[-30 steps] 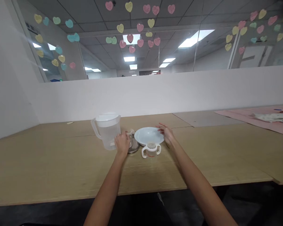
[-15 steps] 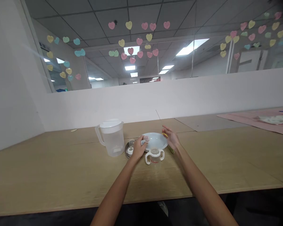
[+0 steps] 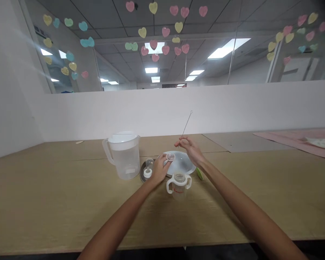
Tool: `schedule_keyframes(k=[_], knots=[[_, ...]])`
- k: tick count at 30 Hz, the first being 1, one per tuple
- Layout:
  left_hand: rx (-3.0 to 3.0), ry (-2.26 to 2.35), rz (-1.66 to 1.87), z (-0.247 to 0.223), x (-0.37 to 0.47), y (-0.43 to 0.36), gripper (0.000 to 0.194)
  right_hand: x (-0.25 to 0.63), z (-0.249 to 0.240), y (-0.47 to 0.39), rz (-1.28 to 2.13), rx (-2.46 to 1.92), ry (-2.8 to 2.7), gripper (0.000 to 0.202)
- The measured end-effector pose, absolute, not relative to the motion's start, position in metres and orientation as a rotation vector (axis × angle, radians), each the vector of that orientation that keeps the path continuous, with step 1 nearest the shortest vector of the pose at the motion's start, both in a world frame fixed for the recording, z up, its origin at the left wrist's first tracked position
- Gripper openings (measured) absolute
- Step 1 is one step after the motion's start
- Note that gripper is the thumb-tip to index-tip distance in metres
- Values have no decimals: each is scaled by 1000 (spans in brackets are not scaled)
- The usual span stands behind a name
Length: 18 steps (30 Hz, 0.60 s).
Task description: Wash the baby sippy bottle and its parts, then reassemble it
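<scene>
Clear teat (image 3: 170, 157), or what looks like one at this blurry size, sits in the grip of the left hand (image 3: 159, 170), its round end facing up over the left part of a bowl. The two hands are apart but near each other: the left is closed around the teat, while the right hand (image 3: 192, 151) pinches a thin wire (image 3: 187, 124) between its fingertips, the wire leaning a little to the right and ending in a small loop at the top. Nearest on the desk (image 3: 70, 202) stands a two-handled bottle (image 3: 180, 179), upright, its mouth upward, with a white collar and red marks on its clear side. Just behind it is the white bowl (image 3: 183, 164), and a green object (image 3: 199, 173) lies beside the bowl's right edge, next to the right forearm. Left of the left hand, a round metal tray (image 3: 142, 173) carries a white ring piece (image 3: 147, 174) and a clear dome (image 3: 149, 162). Farther left stands a lidded translucent pitcher (image 3: 126, 159), its handle pointing left. Toward the back lie a small pale scrap (image 3: 79, 142) at left and a pink sheet (image 3: 287, 141) at right. Beyond rises a white wall (image 3: 162, 112), topped by glass (image 3: 206, 21) dotted with heart-shaped notes (image 3: 165, 32).
</scene>
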<state>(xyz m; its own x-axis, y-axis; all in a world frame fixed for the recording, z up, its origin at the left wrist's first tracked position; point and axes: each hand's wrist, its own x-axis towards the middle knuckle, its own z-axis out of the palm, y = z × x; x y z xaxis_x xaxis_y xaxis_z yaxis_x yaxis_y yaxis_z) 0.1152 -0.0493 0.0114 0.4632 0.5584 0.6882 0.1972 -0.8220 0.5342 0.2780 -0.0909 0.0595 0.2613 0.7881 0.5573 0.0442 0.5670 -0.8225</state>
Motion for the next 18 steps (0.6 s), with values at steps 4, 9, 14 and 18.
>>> schedule_keyframes(k=[4, 9, 14, 18], knots=[[2329, 593, 1265, 17, 117, -49, 25, 267, 69, -99, 647, -844, -1307, 35], [2293, 566, 1258, 23, 122, -44, 27, 268, 75, -103, 492, -885, -1529, 27], [2247, 586, 1295, 34, 126, -36, 28, 283, 72, -93, 262, -1001, -1627, 17], [2259, 569, 1249, 37, 127, -32, 31, 284, 68, -82, 382, -932, -1568, 19]])
